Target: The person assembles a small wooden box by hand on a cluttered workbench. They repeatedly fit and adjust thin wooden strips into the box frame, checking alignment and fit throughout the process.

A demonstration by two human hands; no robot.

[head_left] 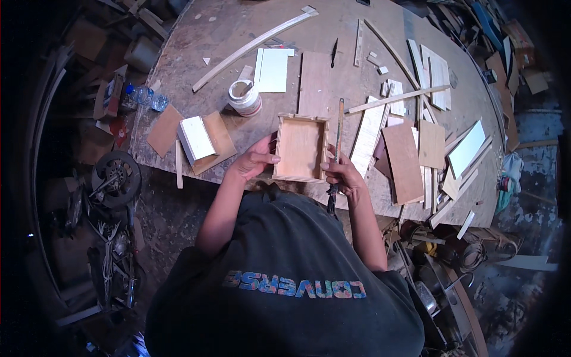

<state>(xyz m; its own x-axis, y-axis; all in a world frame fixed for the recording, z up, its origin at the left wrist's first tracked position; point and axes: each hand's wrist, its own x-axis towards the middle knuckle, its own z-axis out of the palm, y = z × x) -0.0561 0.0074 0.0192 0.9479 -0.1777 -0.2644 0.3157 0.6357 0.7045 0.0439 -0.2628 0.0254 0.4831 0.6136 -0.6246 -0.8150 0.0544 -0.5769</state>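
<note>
A shallow, open wooden box (301,146) with light walls and a pale brown bottom is held in front of my body at the table's near edge. My left hand (257,158) grips its left wall, thumb over the rim. On the opposite wall, my right hand (346,176) is closed with the thumb against the lower corner. That same hand also holds a long thin strip (340,128), like a saw blade, pointing away from me, its lower end wrapped in black. Whether the strip has teeth is too small to tell.
An open white tub (245,100) with a stick in it stands left of the box. Nearby are a white block (196,140), brown board pieces (164,130) and a plastic bottle (148,97). Wood strips and panels (403,160) pile up at right. A long lath (256,44) lies beyond.
</note>
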